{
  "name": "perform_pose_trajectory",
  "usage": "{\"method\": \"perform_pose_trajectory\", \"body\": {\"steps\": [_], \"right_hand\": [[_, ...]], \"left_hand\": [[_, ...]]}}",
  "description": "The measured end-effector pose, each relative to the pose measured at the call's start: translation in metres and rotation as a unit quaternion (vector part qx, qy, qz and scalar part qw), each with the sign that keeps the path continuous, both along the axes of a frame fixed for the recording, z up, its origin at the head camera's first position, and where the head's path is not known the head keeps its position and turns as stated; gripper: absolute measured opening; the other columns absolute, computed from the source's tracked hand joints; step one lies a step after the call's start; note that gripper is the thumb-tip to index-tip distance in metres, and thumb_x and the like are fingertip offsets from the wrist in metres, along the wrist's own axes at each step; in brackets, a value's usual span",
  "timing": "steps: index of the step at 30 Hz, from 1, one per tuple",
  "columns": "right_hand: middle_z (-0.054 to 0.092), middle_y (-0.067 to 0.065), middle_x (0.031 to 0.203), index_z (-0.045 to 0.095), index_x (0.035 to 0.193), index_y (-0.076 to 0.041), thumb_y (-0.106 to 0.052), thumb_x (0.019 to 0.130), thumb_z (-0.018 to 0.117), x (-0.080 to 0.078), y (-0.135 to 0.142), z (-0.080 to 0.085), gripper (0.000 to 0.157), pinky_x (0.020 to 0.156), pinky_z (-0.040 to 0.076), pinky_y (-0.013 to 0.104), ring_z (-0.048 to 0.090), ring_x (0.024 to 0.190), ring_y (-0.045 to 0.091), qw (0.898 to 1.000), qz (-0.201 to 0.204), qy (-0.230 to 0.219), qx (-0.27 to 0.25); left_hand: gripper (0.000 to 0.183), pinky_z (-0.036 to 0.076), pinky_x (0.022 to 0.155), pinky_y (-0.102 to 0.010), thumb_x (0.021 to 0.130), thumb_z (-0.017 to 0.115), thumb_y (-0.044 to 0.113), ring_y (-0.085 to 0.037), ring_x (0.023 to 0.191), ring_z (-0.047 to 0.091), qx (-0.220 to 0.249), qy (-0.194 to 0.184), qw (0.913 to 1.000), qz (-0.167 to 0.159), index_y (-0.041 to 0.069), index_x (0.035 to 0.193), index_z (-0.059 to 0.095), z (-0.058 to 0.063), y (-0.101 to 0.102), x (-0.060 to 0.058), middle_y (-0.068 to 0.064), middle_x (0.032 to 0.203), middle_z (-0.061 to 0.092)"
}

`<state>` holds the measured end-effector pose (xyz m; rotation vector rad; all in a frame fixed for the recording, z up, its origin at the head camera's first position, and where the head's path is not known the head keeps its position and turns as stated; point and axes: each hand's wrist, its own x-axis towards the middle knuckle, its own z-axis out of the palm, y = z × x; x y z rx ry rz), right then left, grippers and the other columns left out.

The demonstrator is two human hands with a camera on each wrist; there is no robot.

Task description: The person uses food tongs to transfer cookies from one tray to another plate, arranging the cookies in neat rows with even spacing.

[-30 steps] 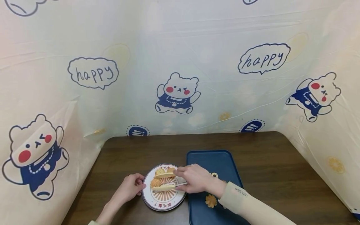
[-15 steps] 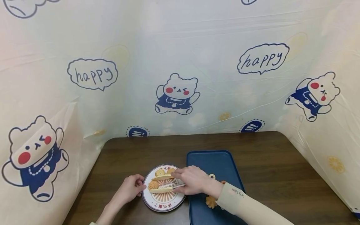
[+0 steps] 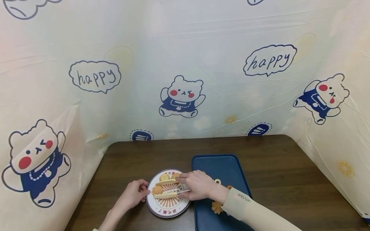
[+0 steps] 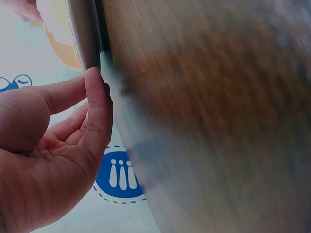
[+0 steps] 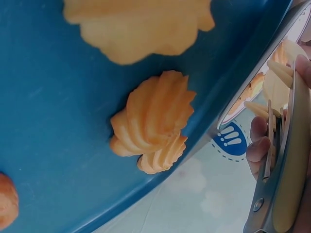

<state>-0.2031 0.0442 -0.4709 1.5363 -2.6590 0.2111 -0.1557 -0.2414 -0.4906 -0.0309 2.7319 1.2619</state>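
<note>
Well — left hand (image 3: 136,192) pinches plate (image 3: 157,205), right hand (image 3: 199,184) grips tongs (image 5: 292,165).

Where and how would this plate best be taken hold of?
Probably by the bare left rim of the plate, coming from the left and pinching its thin edge. The left hand holds it there; pastries lie further in, while the right hand and tongs take up the right side.
</note>
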Motion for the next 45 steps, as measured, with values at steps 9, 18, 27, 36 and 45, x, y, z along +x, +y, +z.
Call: {"method": "perform_pose_trajectory", "body": {"steps": [9,18,27,36,45], "right_hand": [[0.063,-0.005,0.128,0.061,0.137,-0.019,-0.058,0.091,0.063,0.001,-0.001,-0.003,0.06,0.057,0.049,0.019,0.066,0.084,0.009,1.0,-0.006,0.005,0.004],[0.065,-0.002,0.125,0.063,0.135,-0.014,-0.056,0.091,0.065,0.002,0.004,0.007,0.061,0.07,0.053,0.02,0.064,0.084,0.004,1.0,-0.002,-0.001,-0.012],[0.065,0.001,0.125,0.061,0.136,-0.011,-0.054,0.091,0.067,0.003,0.021,0.013,0.063,0.066,0.052,0.022,0.06,0.075,0.003,0.999,-0.034,-0.006,-0.031],[0.066,0.003,0.121,0.062,0.135,-0.009,-0.048,0.089,0.072,0.0,0.046,0.027,0.061,0.045,0.034,0.019,0.038,0.049,0.0,0.996,-0.063,-0.024,-0.054],[0.066,0.004,0.124,0.062,0.135,-0.009,-0.048,0.088,0.073,-0.005,0.08,0.026,0.062,0.063,0.053,0.025,0.047,0.058,-0.002,0.993,-0.099,-0.019,-0.064]], "left_hand": [[0.017,0.055,0.051,-0.03,0.087,0.072,-0.004,-0.017,0.059,0.058,0.0,-0.004,1.0,0.004,-0.007,0.102,0.064,0.0,0.0,0.001,-0.006,0.074,0.053],[0.018,0.055,0.052,-0.03,0.087,0.072,-0.005,-0.017,0.06,0.058,-0.001,-0.007,0.9999,0.007,-0.007,0.103,0.064,-0.003,0.0,0.002,-0.006,0.074,0.053],[0.017,0.054,0.051,-0.03,0.087,0.071,-0.005,-0.016,0.058,0.058,-0.007,-0.002,1.0,0.003,-0.007,0.103,0.064,-0.002,0.0,0.003,-0.006,0.074,0.053],[0.018,0.055,0.052,-0.03,0.088,0.072,-0.004,-0.016,0.059,0.058,-0.01,-0.008,0.9999,0.004,-0.007,0.104,0.064,-0.003,0.0,0.001,-0.006,0.075,0.053],[0.017,0.055,0.052,-0.029,0.088,0.071,-0.004,-0.016,0.06,0.058,-0.01,-0.006,0.9999,0.003,-0.006,0.103,0.064,-0.003,0.0,0.0,-0.006,0.075,0.053]]}}
